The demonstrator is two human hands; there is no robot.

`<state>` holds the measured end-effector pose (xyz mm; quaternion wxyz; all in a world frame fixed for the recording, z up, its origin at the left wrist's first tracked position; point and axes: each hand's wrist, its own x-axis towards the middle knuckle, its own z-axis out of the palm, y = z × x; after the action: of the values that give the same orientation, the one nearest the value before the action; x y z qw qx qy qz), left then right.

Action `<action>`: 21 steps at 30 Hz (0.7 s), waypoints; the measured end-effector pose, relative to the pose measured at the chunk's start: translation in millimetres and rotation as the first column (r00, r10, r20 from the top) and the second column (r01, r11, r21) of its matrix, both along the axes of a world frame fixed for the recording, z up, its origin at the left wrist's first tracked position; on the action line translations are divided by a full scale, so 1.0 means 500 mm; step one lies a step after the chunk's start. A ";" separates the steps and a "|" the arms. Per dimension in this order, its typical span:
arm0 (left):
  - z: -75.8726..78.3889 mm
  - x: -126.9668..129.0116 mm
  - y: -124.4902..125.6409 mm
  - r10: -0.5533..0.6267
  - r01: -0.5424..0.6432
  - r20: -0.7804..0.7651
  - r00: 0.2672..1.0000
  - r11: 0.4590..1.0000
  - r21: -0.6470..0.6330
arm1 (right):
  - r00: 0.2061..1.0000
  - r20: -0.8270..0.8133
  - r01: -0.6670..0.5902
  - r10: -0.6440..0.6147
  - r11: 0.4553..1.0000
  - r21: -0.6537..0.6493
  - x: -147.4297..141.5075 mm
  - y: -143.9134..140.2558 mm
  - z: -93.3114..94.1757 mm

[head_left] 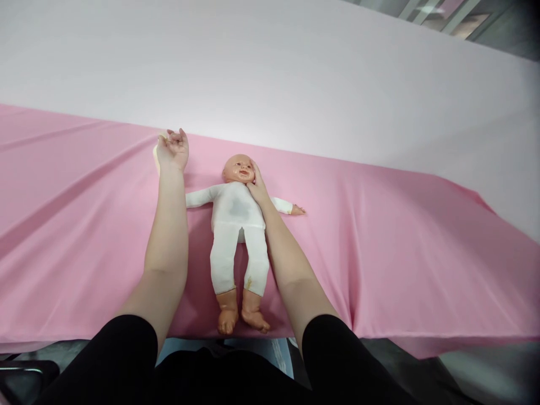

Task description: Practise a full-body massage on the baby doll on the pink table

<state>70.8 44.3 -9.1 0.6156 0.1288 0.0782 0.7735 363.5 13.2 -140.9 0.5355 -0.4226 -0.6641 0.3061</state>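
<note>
Black sleeves [107, 354] reach toward a doll [238, 205], feet at the near edge of the pink cloth [413, 253]. Our unclenched right hand [259, 185] cups its head; whether our curled left hand [174, 151] grips the pale thing [156, 158], we cannot tell.

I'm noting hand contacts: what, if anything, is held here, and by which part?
The right hand cups one side of the doll's head without closing around it. Whether the left hand grips the pale thing behind it cannot be told.
</note>
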 end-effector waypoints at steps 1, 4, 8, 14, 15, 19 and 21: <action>0.002 0.002 -0.005 -0.001 0.001 -0.007 1.000 1.000 0.005 | 1.000 0.001 -0.003 0.003 1.000 0.001 0.000 0.000 0.001; 0.009 0.003 -0.018 0.013 -0.012 -0.010 1.000 0.998 0.058 | 1.000 -0.016 -0.015 0.014 1.000 -0.013 0.000 -0.001 0.003; 0.018 0.004 -0.035 -0.009 0.014 -0.042 0.999 0.993 0.121 | 0.999 -0.036 -0.002 0.002 1.000 -0.009 -0.002 0.001 0.005; 0.039 0.022 -0.072 -0.076 0.110 -0.274 0.959 0.987 0.113 | 1.000 -0.012 -0.006 0.005 1.000 -0.012 -0.006 0.000 0.009; 0.043 0.028 -0.076 -0.106 0.140 -0.317 0.943 0.987 0.085 | 1.000 -0.016 -0.006 0.005 1.000 -0.018 -0.006 -0.001 0.010; 0.050 0.053 -0.086 -0.292 0.325 -0.344 0.892 0.945 0.039 | 1.000 0.003 -0.008 0.009 1.000 -0.022 -0.007 -0.002 0.010; 0.048 0.070 -0.089 -0.386 0.421 -0.322 0.864 0.906 0.045 | 0.999 0.044 -0.011 0.011 1.000 -0.014 -0.006 -0.001 0.008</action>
<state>105.8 -0.1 14.6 0.7358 0.2954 0.0997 0.6012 360.6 12.6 -136.7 0.5161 -0.4294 -0.6757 0.3044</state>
